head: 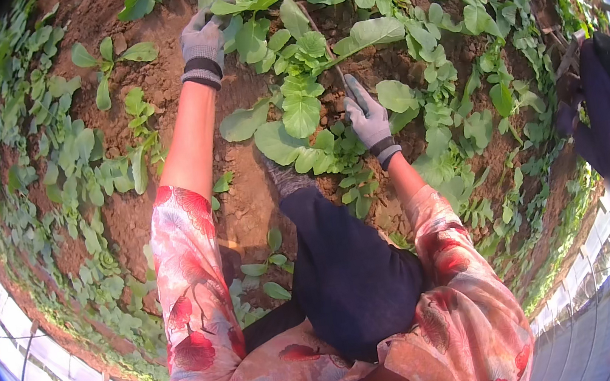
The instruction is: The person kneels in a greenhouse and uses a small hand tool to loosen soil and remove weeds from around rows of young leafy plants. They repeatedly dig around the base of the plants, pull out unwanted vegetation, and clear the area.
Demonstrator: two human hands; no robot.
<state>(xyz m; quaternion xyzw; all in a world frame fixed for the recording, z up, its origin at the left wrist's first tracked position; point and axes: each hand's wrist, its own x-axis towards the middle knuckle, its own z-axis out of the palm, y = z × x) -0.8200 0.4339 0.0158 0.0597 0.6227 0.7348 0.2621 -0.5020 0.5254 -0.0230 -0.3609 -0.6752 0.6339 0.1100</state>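
My left hand, in a grey knit glove with a dark cuff band, reaches forward to a leafy green plant. Its fingertips are partly hidden by the leaves, so whether they grip a stem does not show. In my right hand, gloved the same way, is a thin rod-like tool. The index finger lies along the tool, which slants forward and left among the leaves. Its far end is partly covered by foliage. Broad lobed leaves spread over the soil between my hands.
My bent knee in dark trousers and my shoe are close behind the plants. Small seedlings grow in brown soil at left. Denser green rows run along both sides. Another person is at far right, near translucent greenhouse sheeting.
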